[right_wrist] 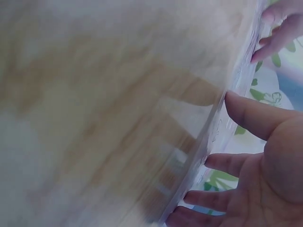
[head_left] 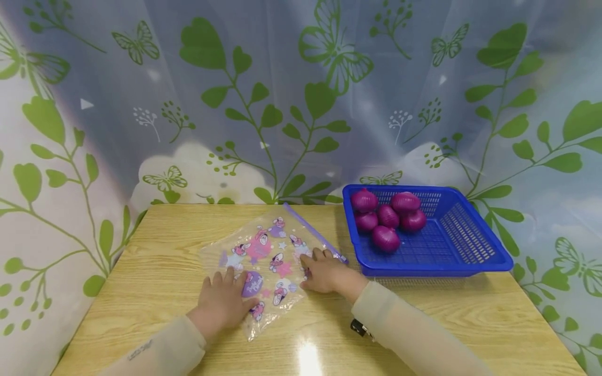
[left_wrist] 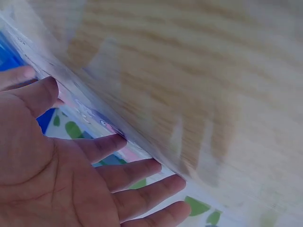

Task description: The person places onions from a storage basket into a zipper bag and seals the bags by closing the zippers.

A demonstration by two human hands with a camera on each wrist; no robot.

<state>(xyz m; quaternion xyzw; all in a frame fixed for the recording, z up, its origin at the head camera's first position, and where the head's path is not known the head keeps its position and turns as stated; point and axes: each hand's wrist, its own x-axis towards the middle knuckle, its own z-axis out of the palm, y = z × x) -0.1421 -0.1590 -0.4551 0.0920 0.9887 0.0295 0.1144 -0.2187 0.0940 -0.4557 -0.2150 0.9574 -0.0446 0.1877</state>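
Zip bag (head_left: 268, 261), clear with cartoon print, lies flat at mid tabletop (head_left: 164, 271). Left hand (head_left: 223, 303) rests open on its near left part; right hand (head_left: 324, 272) presses flat, fingers straight, near its zipper edge. Blue basket (head_left: 470, 245) of red onions (head_left: 385, 237) sits at right rear edge.

A blue basket (head_left: 475, 250) sits on the wooden table (head_left: 141, 271) at about 3 o'clock from the table's middle, its far edge close to the backdrop. Five purple onions (head_left: 386, 238) lie in the basket's 10 o'clock corner, bunched and touching one another. A curtain (head_left: 263, 104) printed with green leaves and butterflies hangs behind the table at 12 o'clock and wraps round both sides. A glare spot (head_left: 308, 357) shines on the table at 6 o'clock.
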